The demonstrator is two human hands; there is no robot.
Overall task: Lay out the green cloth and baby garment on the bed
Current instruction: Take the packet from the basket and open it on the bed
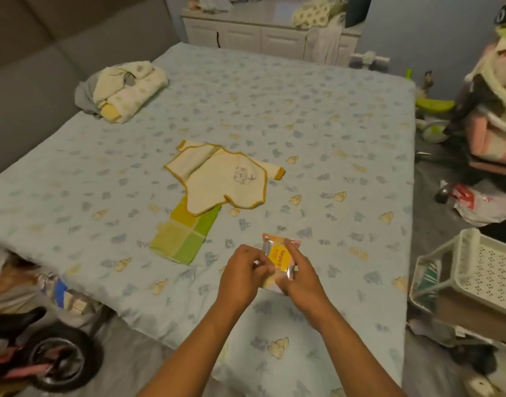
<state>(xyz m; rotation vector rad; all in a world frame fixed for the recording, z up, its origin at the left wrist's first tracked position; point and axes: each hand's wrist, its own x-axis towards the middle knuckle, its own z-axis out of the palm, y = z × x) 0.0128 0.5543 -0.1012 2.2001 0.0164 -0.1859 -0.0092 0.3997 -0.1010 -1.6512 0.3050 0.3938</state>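
Both hands — left hand (244,272) and right hand (296,275) — grip a small packet (280,257) above the bed (346,133), near the green cloth (183,237) and baby garment (226,179).

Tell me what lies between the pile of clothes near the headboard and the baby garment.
Only bare patterned bedsheet separates the pile of clothes from the baby garment, seen in the head view.
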